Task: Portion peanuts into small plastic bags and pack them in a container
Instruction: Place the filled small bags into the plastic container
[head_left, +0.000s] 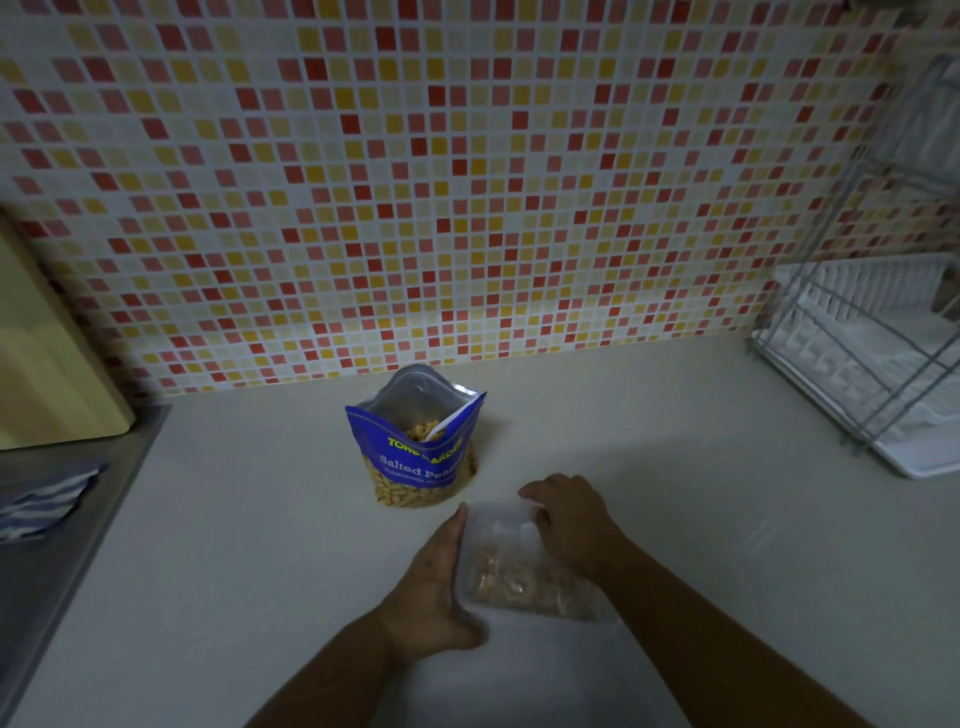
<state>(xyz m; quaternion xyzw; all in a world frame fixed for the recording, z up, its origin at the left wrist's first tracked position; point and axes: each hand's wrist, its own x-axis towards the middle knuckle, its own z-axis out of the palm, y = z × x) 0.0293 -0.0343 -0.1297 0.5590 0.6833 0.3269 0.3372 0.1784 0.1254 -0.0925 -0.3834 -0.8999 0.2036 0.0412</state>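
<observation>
A small clear plastic bag (511, 569) partly filled with peanuts lies flat on the pale counter (260, 545) between my hands. My left hand (436, 577) rests edge-on against the bag's left side, fingers straight and together. My right hand (569, 522) presses down on the bag's upper right part, fingers curled over its top edge. Behind them stands a blue salted-peanut pouch (423, 457), open at the top, with a white spoon handle (452, 418) sticking out of the peanuts inside.
A white dish rack with a wire frame (878, 364) stands at the back right. A tiled wall (467, 182) closes the back. A wooden board (47, 364) leans at the left beside a steel sink edge (62, 545) with a striped cloth (44, 501).
</observation>
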